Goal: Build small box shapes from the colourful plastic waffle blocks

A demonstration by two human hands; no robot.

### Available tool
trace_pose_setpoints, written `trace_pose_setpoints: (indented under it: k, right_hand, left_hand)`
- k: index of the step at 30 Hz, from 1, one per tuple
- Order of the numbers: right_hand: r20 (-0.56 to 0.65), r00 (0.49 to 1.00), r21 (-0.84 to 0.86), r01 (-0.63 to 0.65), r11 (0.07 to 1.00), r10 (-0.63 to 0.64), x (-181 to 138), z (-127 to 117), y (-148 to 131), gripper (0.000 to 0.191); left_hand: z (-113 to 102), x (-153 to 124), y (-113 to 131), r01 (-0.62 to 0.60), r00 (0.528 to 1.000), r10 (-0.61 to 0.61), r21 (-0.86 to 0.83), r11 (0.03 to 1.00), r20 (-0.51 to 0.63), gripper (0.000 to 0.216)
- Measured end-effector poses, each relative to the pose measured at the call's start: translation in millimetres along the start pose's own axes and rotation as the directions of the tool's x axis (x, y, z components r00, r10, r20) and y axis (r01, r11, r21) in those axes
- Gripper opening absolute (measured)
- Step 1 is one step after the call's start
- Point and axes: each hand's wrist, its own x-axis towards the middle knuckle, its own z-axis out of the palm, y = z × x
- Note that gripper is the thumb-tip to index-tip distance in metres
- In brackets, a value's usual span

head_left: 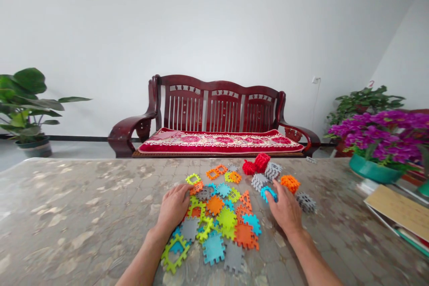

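A heap of flat toothed plastic tiles (219, 219) in green, orange, blue and grey lies on the marbled table (73, 214). My left hand (173, 208) rests palm down on the heap's left side, fingers bent over an orange tile (197, 186). My right hand (285, 208) lies to the right of the heap, its fingertips pinching a small blue tile (268, 193). Just beyond the right hand stand assembled cubes: a red one (261, 161), grey ones (272, 170) and an orange one (290, 183).
A dark wooden bench (217, 116) with a red cushion stands behind the table. A teal pot of purple flowers (378, 147) and stacked books (398, 214) sit at the table's right. A leafy plant (23, 107) stands on the floor at left.
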Motion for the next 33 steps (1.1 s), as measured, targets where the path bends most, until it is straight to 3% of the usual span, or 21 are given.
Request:
trace_pose_setpoints:
  k: [7,13,18,24,33]
  right_hand:
    - [-0.063,0.986,0.162,0.162,0.974,-0.153,-3.2,5.8,-4.4,0.038]
    - [-0.069,0.964,0.234,0.267,0.935,-0.258,-8.9,2.7,-27.7,0.031]
    - [0.013,0.947,0.276,0.305,0.911,-0.321,-17.1,0.8,-59.7,0.03]
    - [0.124,0.875,0.341,0.405,0.849,-0.467,-18.7,3.1,-101.9,0.037]
    - [0.234,0.855,0.406,0.347,0.845,-0.463,-1.0,17.4,-140.4,0.041]
  left_hand:
    - [-2.4,-0.9,3.2,0.002,1.0,-0.002,0.003,1.0,0.007,0.037]
    - [-2.2,-1.2,3.1,0.01,1.0,-0.01,-0.003,1.0,0.01,0.037]
    - [-2.4,-1.3,3.5,0.014,1.0,-0.014,-0.02,1.0,0.014,0.036]
    - [-0.2,-1.3,2.1,0.009,1.0,-0.009,-0.028,1.0,0.001,0.036]
    - [-1.2,-1.9,4.2,0.01,1.0,-0.01,-0.031,0.999,0.001,0.036]
